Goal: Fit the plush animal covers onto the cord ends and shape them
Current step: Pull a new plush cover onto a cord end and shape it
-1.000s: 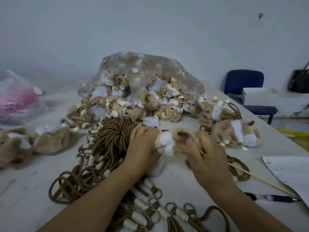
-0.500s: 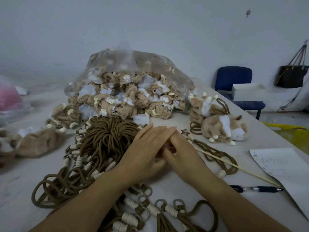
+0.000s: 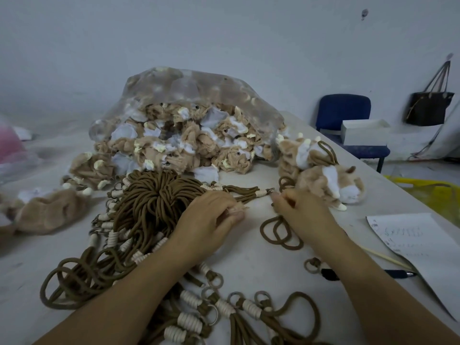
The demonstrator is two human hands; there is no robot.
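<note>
Two finished plush animals (image 3: 328,181); bag of covers (image 3: 189,145) and cord bundle (image 3: 154,202) still to do. Left hand (image 3: 211,220) pinches tan plush scrap (image 3: 239,209), right hand (image 3: 301,211) pinches cord end (image 3: 263,192).

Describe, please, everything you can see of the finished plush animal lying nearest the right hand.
The finished plush animal is plump, tan fur with a white face stripe, white muzzle, small brown ears and cream feet. It lies on the grey table beyond the right hand, touching a second plush behind it; no hand holds it.

Grey table (image 3: 261,267), cords (image 3: 154,205), plush covers (image 3: 174,148), paper (image 3: 420,245)
</note>
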